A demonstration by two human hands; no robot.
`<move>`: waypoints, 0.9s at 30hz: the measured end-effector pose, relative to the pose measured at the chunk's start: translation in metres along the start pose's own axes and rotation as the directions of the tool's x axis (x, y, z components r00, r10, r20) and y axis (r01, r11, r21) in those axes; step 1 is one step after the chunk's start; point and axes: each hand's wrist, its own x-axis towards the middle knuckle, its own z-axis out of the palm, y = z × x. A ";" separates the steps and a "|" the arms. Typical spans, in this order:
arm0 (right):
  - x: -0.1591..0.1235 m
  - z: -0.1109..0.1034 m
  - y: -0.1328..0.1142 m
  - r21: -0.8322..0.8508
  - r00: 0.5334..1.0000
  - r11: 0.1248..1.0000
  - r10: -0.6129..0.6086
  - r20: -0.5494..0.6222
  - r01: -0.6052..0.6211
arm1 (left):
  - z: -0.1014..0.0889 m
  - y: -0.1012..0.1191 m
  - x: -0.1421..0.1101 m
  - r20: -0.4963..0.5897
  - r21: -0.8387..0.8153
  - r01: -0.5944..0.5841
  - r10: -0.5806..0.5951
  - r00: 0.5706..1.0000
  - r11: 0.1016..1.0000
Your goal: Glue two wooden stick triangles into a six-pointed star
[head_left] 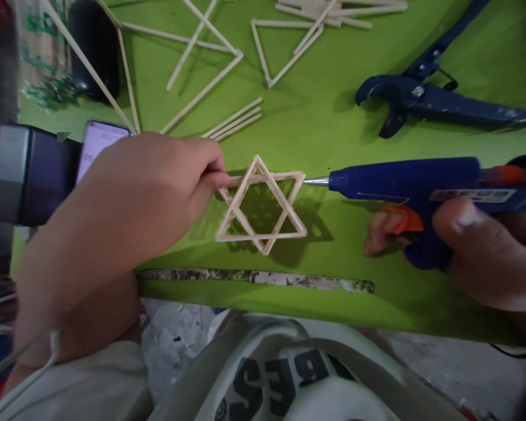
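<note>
- Green counter (302, 111) is carrying the work; pale wooden stick shapes are lying along its far side, three loose thin sticks (241, 120) nearer.
- Six-pointed star of pale wooden sticks (263, 237) is sitting mid-counter, between the hands.
- Left hand (158, 175): fingers are pinching the star's upper-left corner, nearly closed.
- Right hand (486, 251): fingers are wrapping the blue glue gun's handle, one near the orange trigger (407, 221).
- Blue glue gun (403, 178) is pointing its metal nozzle (316, 182) at the upper-right corner, tip at or just beside it; contact unclear.
- Risk: tip could be nudging the thin frame out of line, since only one corner is being held.
- Risk: too hard a trigger squeeze could be blobbing glue on the joint or stringing it onto the counter.
- Risk: if the nozzle is hot, a slip leftward could be burning the pinching fingers.
- Writing: the gun's white label is blurring, no brand readable. Phone (103, 137) is showing "00". Light shirt (355, 362) is showing big dark letters B, E, S, upside down.
</note>
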 end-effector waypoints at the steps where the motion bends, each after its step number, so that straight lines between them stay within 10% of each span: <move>1: 0.000 0.001 0.000 0.022 0.999 1.000 -0.011 -0.038 0.012 | -0.001 0.002 0.000 -0.001 0.058 -0.008 0.008 1.000 0.998; 6: 0.004 0.005 -0.006 0.061 0.990 0.997 -0.032 -0.135 0.041 | -0.004 0.013 0.001 -0.017 0.145 0.026 -0.024 1.000 0.989; 27: 0.016 0.009 -0.015 0.014 0.995 0.999 0.044 0.093 -0.045 | 0.000 0.011 0.002 -0.021 0.141 0.049 -0.046 0.999 0.989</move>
